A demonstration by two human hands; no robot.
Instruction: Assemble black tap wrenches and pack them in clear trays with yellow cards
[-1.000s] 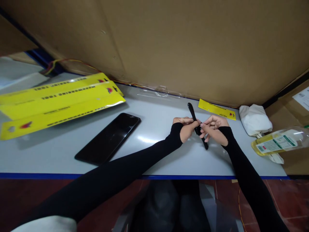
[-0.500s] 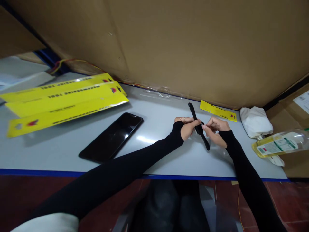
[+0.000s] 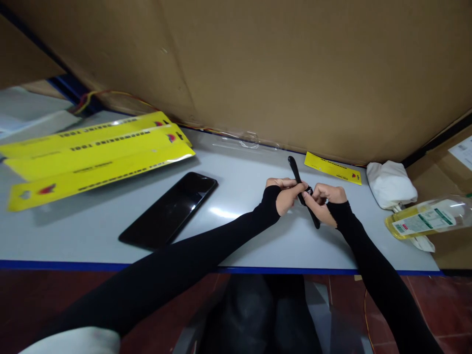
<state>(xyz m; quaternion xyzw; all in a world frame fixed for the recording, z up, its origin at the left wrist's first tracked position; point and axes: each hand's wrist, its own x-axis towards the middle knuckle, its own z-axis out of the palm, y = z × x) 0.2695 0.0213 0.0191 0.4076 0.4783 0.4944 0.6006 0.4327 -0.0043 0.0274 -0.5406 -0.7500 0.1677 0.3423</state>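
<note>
A black spokeshave [image 3: 294, 168] is held over the table, slanting from upper left to lower right. My left hand [image 3: 284, 195] is closed around its middle from the left, thumb laid on top. From the other side, the thumb and bent fingers of my right hand [image 3: 324, 200] pinch at the small metal screw area in the tool's middle. The fingers cover much of that middle part, so the blade is hidden. Behind the hands, a small yellow card [image 3: 333, 168] lies close to the cardboard wall.
Left of my hands, a black phone [image 3: 167, 211] lies on the grey table [image 3: 243, 246]. Several yellow "woodworking tool" packages [image 3: 99, 167] overlap at the far left. To the right are a white cloth bundle [image 3: 391, 185] and a yellow liquid bottle [image 3: 424, 219]. A cardboard wall [image 3: 280, 73] rises behind.
My right hand has moved slightly left and in against the spokeshave's middle, its fingers curling more. The left hand and the tool stay nearly in place.
</note>
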